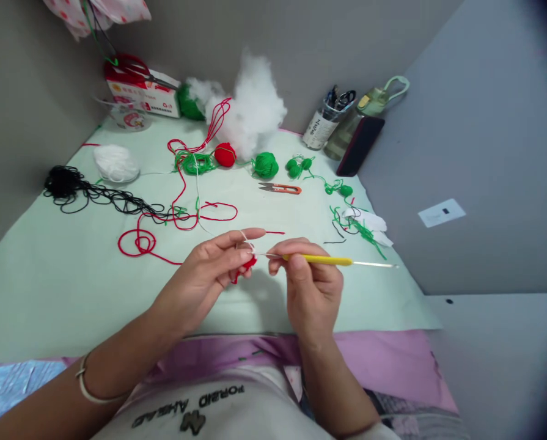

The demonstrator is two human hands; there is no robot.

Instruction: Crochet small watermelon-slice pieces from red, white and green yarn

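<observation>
Left grip (pixel 204 269) pinches a small red piece (pixel 249 264) of yarn work between thumb and fingers, a strand of white yarn (pixel 197 183) passing by its index finger, while the right grip (pixel 314 281) is closed around the yellow handle of a slim hook (pixel 328 260). One metal end of the hook reaches the left fingertips, just above the red piece; the other sticks out to the right. Both hands are over the near part of the bench (pixel 71 299), which has a pale green cover. Just beyond the left hand, loops of red yarn (pixel 138 244) lie loosely, with a tangle of black yarn (pixel 65 181) and a white ball (pixel 116 163) farther left. Past the right hand lie green scraps (pixel 369 235) and a pair of orange-handled snips (pixel 291 189). Farther back sit a green ball (pixel 266 165), a red ball (pixel 225 154) and a tall heap of white stuffing (pixel 255 110). At the back right, a pen cup (pixel 319 129) stands beside a bottle (pixel 338 144), with a dark phone-like slab (pixel 361 146) leaning in front.
</observation>
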